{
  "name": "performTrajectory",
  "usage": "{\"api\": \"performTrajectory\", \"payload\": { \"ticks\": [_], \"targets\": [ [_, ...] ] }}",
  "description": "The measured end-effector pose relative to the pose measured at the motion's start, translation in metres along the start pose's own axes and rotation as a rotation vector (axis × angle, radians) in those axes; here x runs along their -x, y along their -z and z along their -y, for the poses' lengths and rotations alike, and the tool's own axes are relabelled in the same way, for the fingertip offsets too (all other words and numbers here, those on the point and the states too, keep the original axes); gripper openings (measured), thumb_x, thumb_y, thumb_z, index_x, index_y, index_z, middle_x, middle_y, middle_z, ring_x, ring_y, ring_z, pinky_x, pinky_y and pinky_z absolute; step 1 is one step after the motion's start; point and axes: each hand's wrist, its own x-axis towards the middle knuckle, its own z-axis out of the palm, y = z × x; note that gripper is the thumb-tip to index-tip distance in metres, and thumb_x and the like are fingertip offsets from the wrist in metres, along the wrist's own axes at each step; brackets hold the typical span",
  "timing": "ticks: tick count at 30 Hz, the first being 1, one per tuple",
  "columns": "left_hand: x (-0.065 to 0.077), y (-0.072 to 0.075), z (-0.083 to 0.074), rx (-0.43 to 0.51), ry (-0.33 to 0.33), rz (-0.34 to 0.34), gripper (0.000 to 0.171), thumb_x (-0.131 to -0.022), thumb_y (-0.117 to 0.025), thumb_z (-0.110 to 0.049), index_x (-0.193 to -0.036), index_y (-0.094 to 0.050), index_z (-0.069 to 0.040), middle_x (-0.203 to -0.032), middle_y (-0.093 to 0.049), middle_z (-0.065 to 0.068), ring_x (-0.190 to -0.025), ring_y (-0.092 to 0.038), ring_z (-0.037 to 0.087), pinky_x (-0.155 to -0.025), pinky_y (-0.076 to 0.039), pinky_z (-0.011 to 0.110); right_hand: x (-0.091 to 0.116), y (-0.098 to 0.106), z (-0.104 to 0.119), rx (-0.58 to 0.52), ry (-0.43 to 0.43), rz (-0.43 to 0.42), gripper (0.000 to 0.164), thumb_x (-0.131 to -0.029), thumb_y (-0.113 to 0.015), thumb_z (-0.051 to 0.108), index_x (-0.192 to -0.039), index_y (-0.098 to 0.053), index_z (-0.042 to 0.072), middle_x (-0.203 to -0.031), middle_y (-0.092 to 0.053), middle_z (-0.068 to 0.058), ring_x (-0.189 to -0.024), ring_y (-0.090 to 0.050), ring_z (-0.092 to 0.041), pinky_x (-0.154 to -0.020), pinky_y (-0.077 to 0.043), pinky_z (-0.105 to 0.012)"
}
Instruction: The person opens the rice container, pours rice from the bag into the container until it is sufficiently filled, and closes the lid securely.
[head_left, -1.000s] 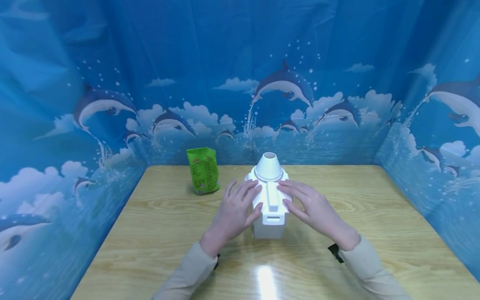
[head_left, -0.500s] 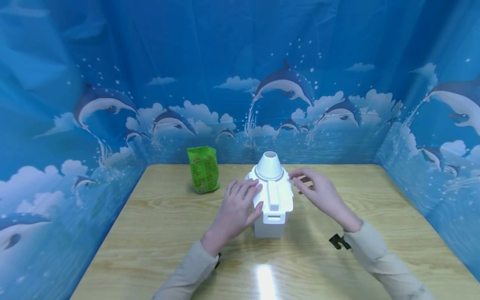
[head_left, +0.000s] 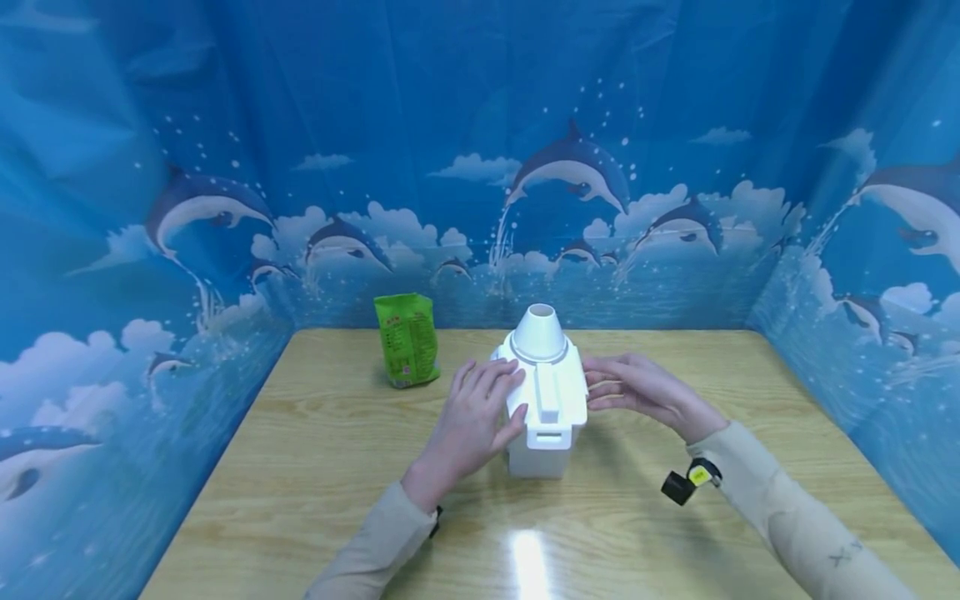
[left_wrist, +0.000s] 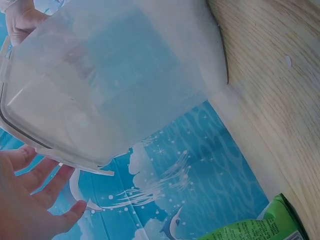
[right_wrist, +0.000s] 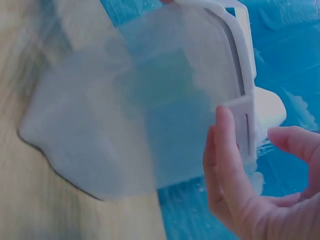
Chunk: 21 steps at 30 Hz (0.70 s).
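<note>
A translucent storage container point(head_left: 537, 463) stands upright on the table under a white snap-on lid point(head_left: 529, 393). A white cone-shaped cup point(head_left: 539, 335), narrow end up, sits toward the back of the lid. My left hand point(head_left: 474, 412) rests with spread, relaxed fingers along the lid's left edge. On the right side, my right hand point(head_left: 637, 390) is at the lid's edge. Its fingertips touch the side latch point(right_wrist: 244, 127), which hangs against the container wall in the right wrist view, and the thumb is apart near the lid's top. The front latch point(head_left: 548, 437) tilts out from the wall.
A green printed packet point(head_left: 407, 342) stands at the back left of the wooden table point(head_left: 315, 467). Blue dolphin-patterned sheeting point(head_left: 420, 167) hangs behind the table and along both sides.
My right hand has left the lid's top, moved out to the right and come down to the container's right side. The left hand has stayed in place.
</note>
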Motion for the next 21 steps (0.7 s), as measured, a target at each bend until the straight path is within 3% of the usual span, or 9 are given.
{"api": "performTrajectory", "payload": {
  "ticks": [5, 8, 11, 15, 21],
  "targets": [
    [0.000, -0.002, 0.000, 0.023, 0.001, -0.011, 0.045, -0.100, -0.056, -0.036, -0.135, -0.060, -0.010, -0.137, -0.060, 0.009, -0.130, -0.054, 0.026, -0.113, -0.038, 0.059, -0.004, -0.004, -0.001, -0.100, -0.064, 0.013, 0.068, -0.103, -0.060, 0.028, -0.148, -0.030, -0.015, -0.118, -0.061, -0.013, -0.100, -0.067, -0.019, -0.097, -0.057, -0.034],
    [0.000, -0.002, 0.000, 0.028, 0.003, -0.019, 0.044, -0.099, -0.057, -0.036, -0.135, -0.061, -0.010, -0.136, -0.060, 0.009, -0.129, -0.055, 0.026, -0.113, -0.039, 0.059, -0.007, -0.004, -0.002, -0.145, -0.067, 0.037, 0.047, -0.104, -0.058, 0.024, -0.135, -0.046, -0.010, -0.104, -0.068, -0.006, -0.095, -0.069, -0.016, -0.093, -0.058, -0.032],
    [-0.001, -0.003, 0.000, 0.031, 0.003, -0.026, 0.043, -0.099, -0.057, -0.035, -0.134, -0.061, -0.010, -0.136, -0.060, 0.009, -0.128, -0.055, 0.026, -0.112, -0.039, 0.059, -0.011, -0.004, -0.004, -0.194, -0.065, 0.066, 0.020, -0.105, -0.053, 0.019, -0.111, -0.063, 0.002, -0.096, -0.072, -0.004, -0.091, -0.070, -0.013, -0.089, -0.059, -0.030],
    [0.000, -0.003, 0.000, 0.032, 0.005, -0.029, 0.043, -0.099, -0.057, -0.035, -0.133, -0.061, -0.010, -0.135, -0.061, 0.008, -0.127, -0.056, 0.026, -0.112, -0.040, 0.059, -0.016, -0.004, -0.007, -0.242, -0.051, 0.125, 0.027, -0.106, -0.045, 0.014, -0.094, -0.069, 0.011, -0.094, -0.071, -0.002, -0.089, -0.068, -0.012, -0.085, -0.058, -0.028],
    [0.000, -0.003, 0.000, 0.036, 0.012, -0.032, 0.043, -0.098, -0.057, -0.034, -0.133, -0.061, -0.010, -0.135, -0.060, 0.009, -0.127, -0.056, 0.026, -0.113, -0.040, 0.056, -0.023, -0.001, -0.010, -0.266, -0.033, 0.214, 0.031, -0.108, -0.040, 0.015, -0.096, -0.068, 0.012, -0.095, -0.071, 0.000, -0.091, -0.066, -0.011, -0.085, -0.056, -0.026]
  ]
}}
